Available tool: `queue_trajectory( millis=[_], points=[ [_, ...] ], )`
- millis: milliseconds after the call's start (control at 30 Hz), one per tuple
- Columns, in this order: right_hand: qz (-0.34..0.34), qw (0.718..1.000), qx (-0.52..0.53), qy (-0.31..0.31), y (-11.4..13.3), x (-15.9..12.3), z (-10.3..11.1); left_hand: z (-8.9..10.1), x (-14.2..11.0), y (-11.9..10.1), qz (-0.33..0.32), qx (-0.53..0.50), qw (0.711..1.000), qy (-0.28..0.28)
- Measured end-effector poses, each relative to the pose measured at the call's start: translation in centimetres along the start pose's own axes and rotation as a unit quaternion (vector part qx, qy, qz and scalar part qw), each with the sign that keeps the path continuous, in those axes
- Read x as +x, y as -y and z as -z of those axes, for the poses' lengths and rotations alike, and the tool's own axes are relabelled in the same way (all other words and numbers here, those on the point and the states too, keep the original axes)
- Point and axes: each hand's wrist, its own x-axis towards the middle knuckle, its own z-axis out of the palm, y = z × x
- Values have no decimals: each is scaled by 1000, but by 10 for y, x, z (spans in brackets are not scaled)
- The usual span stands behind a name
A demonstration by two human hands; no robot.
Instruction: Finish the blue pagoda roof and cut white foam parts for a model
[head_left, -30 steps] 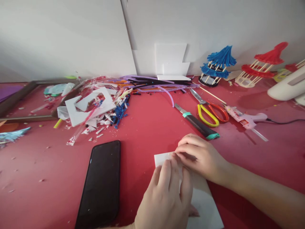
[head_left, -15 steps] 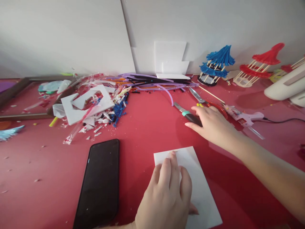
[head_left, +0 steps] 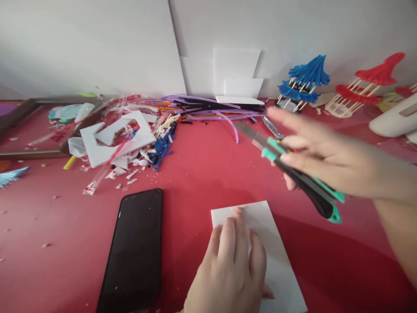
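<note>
My left hand (head_left: 230,269) lies flat on a white rectangular sheet (head_left: 280,261) on the red table, fingers pressing its near half. My right hand (head_left: 322,152) is lifted above the table and grips a utility knife (head_left: 302,182) with a black and teal handle; its metal blade points left and away from me. The knife hovers above and to the right of the sheet's far edge. The hand and knife are blurred by motion.
A black phone (head_left: 135,250) lies left of the sheet. Foam scraps and blue bits (head_left: 124,139) are heaped at the far left, coloured tubes (head_left: 208,111) at the back. Blue (head_left: 302,80) and red (head_left: 368,87) stick pagoda models stand at the far right.
My right hand left the sheet, reached to the knife beside the scissors, picked it up and raised it. My left hand stayed on the sheet.
</note>
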Motion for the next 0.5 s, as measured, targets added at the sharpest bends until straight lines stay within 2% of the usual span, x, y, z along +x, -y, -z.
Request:
queue_trajectory(
  millis=[33,100,167,233,400,500],
  points=[
    [-6,993,115,-22,4,4,1,0,0,0,-1,2,1000,-1],
    [-44,949,300,-83,7,12,0,0,-1,0,-4,4,1000,6],
    [-96,906,397,-113,5,18,-1,-1,-1,0,-10,8,1000,12],
    [-129,895,412,-114,0,18,-1,-1,-1,1,-15,11,1000,6],
    [-126,933,318,-108,-9,5,-4,-2,0,3,-15,5,1000,-5],
    [-165,920,331,-129,-14,1,-9,-2,-1,2,-14,1,1000,3]
  ],
)
